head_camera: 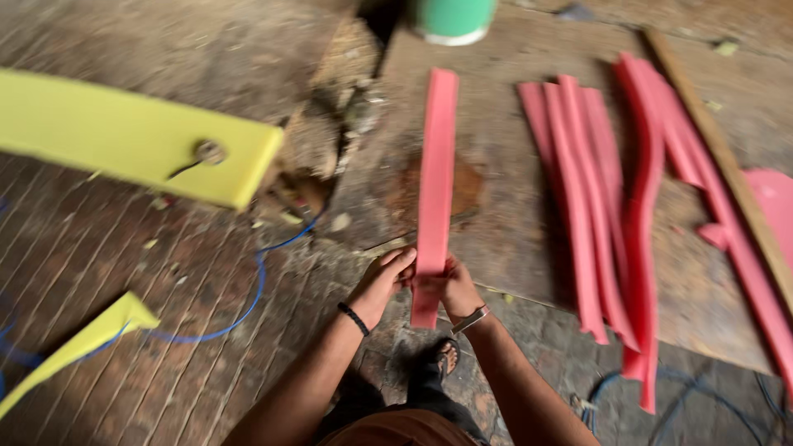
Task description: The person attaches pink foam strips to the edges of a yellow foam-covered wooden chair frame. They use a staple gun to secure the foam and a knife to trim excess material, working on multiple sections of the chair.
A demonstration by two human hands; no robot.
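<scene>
Both hands grip the near end of one pink foam strip, left hand and right hand with fingers closed on either edge; its long axis runs far from them across the wooden board; more pink strips lie right.

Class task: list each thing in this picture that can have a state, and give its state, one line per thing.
Left hand: gripping the held pink strip.
Right hand: gripping it too.
Held pink strip: straight, lying along the board.
Pink strips: loose, overlapping.
Blue cable: slack on the floor.
</scene>
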